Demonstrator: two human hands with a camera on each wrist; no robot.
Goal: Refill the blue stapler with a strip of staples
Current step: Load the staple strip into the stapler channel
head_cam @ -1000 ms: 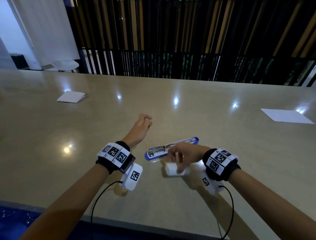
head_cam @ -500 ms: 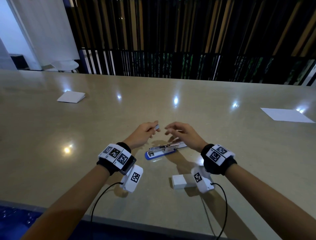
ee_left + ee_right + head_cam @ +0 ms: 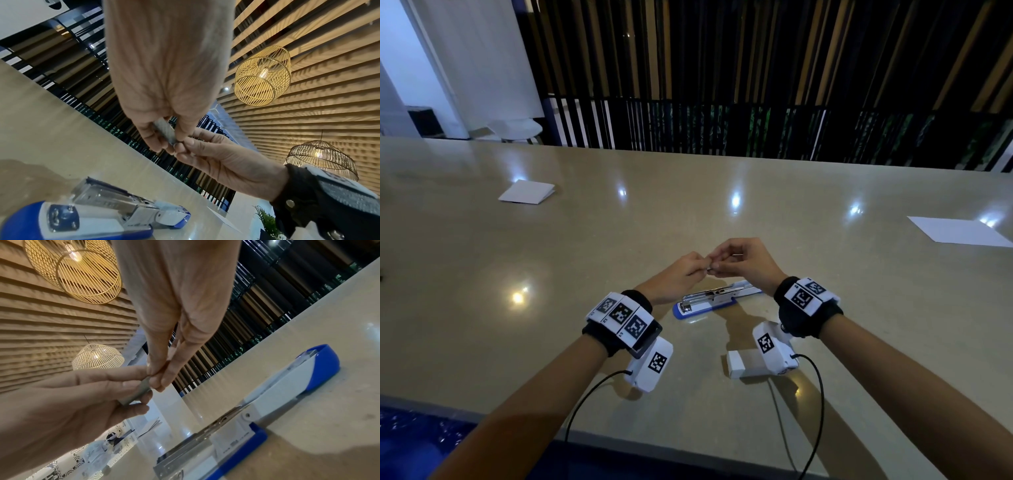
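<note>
The blue stapler [image 3: 714,299] lies on the table with its lid swung flat and its metal staple channel bare; it also shows in the left wrist view [image 3: 98,216] and the right wrist view [image 3: 246,418]. Just above and behind it, both hands meet over a short grey strip of staples [image 3: 166,133] [image 3: 141,389]. My left hand [image 3: 688,269] pinches the strip between thumb and fingers. My right hand [image 3: 732,258] pinches the strip's other end with its fingertips.
A small white staple box [image 3: 743,363] lies on the table near my right wrist. A folded white paper [image 3: 527,192] sits far left and a white sheet [image 3: 959,231] far right. The table's front edge is close to my forearms.
My right hand left the white box on the table, moved forward over the stapler and met my left hand. Both hands now pinch the strip that the left held alone.
</note>
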